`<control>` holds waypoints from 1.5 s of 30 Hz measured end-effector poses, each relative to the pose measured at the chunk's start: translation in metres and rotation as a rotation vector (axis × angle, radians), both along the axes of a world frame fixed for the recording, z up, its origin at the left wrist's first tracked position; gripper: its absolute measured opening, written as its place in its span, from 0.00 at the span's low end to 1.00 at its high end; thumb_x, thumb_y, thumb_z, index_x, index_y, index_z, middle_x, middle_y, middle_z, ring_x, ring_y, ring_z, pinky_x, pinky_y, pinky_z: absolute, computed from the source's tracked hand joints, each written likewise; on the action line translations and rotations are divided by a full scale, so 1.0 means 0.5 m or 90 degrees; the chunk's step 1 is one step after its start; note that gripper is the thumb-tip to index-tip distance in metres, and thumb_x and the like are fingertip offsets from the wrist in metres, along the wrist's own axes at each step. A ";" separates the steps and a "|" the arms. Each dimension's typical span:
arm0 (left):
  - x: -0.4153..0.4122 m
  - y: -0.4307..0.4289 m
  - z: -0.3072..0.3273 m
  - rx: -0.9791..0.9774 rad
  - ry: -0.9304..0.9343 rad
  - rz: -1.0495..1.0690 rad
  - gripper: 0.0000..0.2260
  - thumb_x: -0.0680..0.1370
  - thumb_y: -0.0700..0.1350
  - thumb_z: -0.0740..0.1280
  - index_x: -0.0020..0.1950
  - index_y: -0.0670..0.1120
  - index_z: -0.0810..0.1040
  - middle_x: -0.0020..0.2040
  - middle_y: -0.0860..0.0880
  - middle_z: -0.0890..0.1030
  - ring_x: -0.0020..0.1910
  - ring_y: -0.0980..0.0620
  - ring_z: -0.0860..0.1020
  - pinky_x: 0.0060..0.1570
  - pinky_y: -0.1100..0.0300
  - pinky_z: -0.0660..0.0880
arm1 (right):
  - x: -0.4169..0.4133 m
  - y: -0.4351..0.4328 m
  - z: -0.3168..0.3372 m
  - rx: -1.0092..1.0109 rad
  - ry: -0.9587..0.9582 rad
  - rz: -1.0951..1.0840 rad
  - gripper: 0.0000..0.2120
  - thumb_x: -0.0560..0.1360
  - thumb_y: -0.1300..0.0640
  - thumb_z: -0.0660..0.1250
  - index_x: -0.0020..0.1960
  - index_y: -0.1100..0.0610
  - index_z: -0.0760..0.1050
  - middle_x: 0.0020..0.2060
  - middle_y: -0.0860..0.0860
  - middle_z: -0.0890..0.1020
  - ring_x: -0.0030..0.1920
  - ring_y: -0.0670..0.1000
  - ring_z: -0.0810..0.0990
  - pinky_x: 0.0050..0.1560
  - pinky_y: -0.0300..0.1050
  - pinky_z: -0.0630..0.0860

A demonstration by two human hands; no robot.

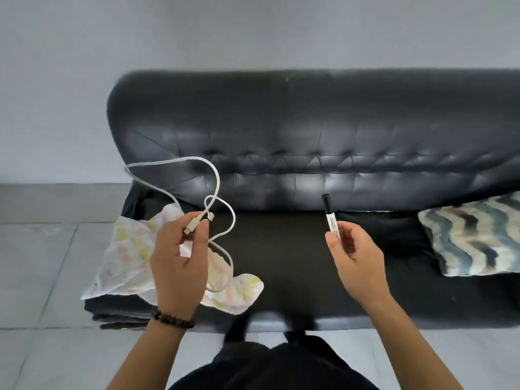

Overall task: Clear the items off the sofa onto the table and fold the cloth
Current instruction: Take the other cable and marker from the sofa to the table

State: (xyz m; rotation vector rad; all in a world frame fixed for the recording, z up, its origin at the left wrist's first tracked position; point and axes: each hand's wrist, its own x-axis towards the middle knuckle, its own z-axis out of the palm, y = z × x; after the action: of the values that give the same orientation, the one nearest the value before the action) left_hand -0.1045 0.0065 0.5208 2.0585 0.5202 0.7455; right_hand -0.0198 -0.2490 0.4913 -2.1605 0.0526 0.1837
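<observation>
Far left: grey tiled floor (36, 263), pale wall behind.

Left end of the sofa (309, 122) seat: the cloth (126, 257), white with faint yellow and pink marks, lies crumpled and unfolded. One corner hangs over the seat's front edge.

Above the cloth: left hand (177, 263), palm down, fingers curled. Thumb and forefinger pinch a white cable (219, 178) near its plug end. The rest of the cable loops up in front of the backrest and down across the cloth, one loop resting on the fabric. A dark bead bracelet (173, 319) sits on that wrist.

Centre: black tufted backrest, dark seat pad. The person stands close against the sofa's front edge, dark clothing at the bottom of the view.

Right of centre: right hand (357, 260) raised over the seat, fingers curled round the lower half of a marker (330, 218). White barrel, black cap, held nearly upright with the cap pointing toward the backrest, clear of the seat.

Far right: a cushion (475, 237) with wavy blue, grey and cream stripes rests on the seat against the backrest, well apart from the right hand.
</observation>
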 end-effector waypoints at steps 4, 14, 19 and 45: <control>-0.085 0.034 0.002 0.040 0.003 -0.111 0.08 0.78 0.52 0.63 0.54 0.53 0.77 0.47 0.57 0.78 0.48 0.50 0.76 0.50 0.65 0.73 | -0.154 -0.037 0.034 0.012 0.027 -0.175 0.06 0.79 0.52 0.67 0.55 0.45 0.77 0.45 0.42 0.82 0.45 0.41 0.79 0.46 0.36 0.72; -0.141 -0.053 -0.076 -0.079 0.187 -0.401 0.09 0.79 0.47 0.67 0.47 0.63 0.75 0.46 0.58 0.78 0.49 0.48 0.79 0.47 0.71 0.70 | -0.610 -0.107 0.024 0.051 0.125 -0.630 0.04 0.78 0.51 0.68 0.51 0.42 0.76 0.46 0.46 0.84 0.48 0.51 0.83 0.53 0.52 0.78; -0.174 -0.233 -0.024 -0.040 0.163 -0.623 0.08 0.78 0.49 0.65 0.49 0.64 0.74 0.49 0.62 0.77 0.50 0.52 0.78 0.47 0.72 0.71 | -0.794 -0.169 0.049 0.103 0.057 -0.834 0.05 0.78 0.52 0.68 0.52 0.43 0.76 0.45 0.48 0.84 0.47 0.52 0.82 0.50 0.50 0.78; -0.711 -1.391 -0.071 0.017 0.091 -1.039 0.08 0.79 0.51 0.65 0.50 0.66 0.74 0.47 0.58 0.79 0.46 0.61 0.77 0.44 0.74 0.73 | -1.539 -0.984 -0.031 0.188 -0.021 -1.311 0.05 0.78 0.55 0.69 0.51 0.45 0.76 0.45 0.51 0.83 0.42 0.49 0.81 0.43 0.45 0.75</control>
State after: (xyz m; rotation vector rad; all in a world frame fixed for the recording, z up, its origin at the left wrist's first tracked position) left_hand -0.4600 -0.6892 0.4852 1.7981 -1.0555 -0.3882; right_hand -0.7895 -0.7412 0.4758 -0.9353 1.8823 -0.9326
